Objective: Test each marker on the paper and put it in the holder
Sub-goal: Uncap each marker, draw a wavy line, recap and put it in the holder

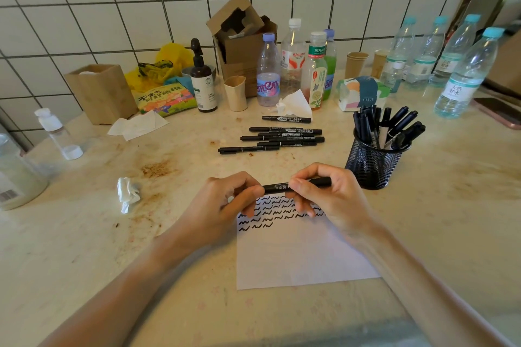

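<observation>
Marker (277, 187) level between both hands (225, 200), above paper (296, 256)

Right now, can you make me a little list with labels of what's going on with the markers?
left hand: left hand grips one end of the held marker
right hand: right hand grips its other end
held marker: level, above the paper
paper: rows of black squiggles at its top
loose markers: a pile of markers lies on the counter behind the paper
holder: black mesh holder, right of the paper, already has many markers in it
</observation>
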